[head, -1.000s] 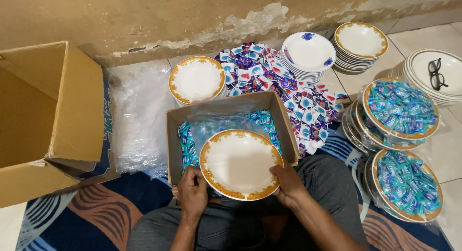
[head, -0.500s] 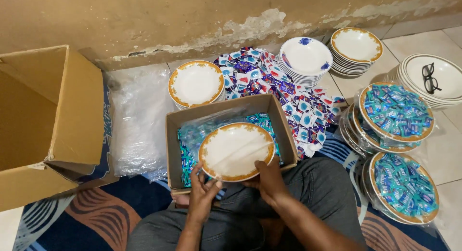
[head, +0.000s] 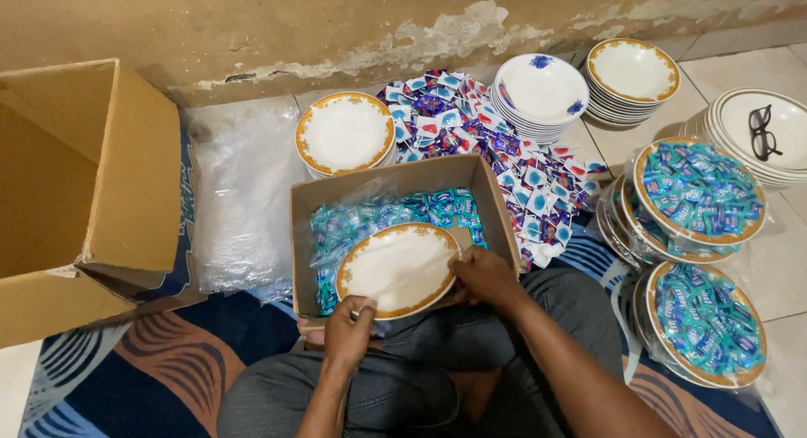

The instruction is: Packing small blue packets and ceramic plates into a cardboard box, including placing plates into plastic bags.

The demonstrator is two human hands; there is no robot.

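Observation:
A white plate with a gold rim (head: 397, 270) tilts down into a small open cardboard box (head: 303, 236) lined with clear plastic and filled with blue-green wrapped candies (head: 382, 213). My left hand (head: 349, 329) grips the plate's near edge. My right hand (head: 483, 277) holds its right edge, inside the box's front right corner. The box rests against my knees, which are in dark trousers.
A big empty carton (head: 84, 194) stands at left beside a clear plastic sheet (head: 239, 207). Loose mixed candy wrappers (head: 513, 165) lie behind the box, among stacks of plates (head: 345, 135) (head: 538, 89) (head: 632, 70). At right are wrapped candy-filled plates (head: 699, 190) (head: 708, 320) and glasses on bowls (head: 762, 129).
The plate has gone from level above the box down into it, tilted toward the candies. Both hands followed, my right hand sliding to the plate's right edge.

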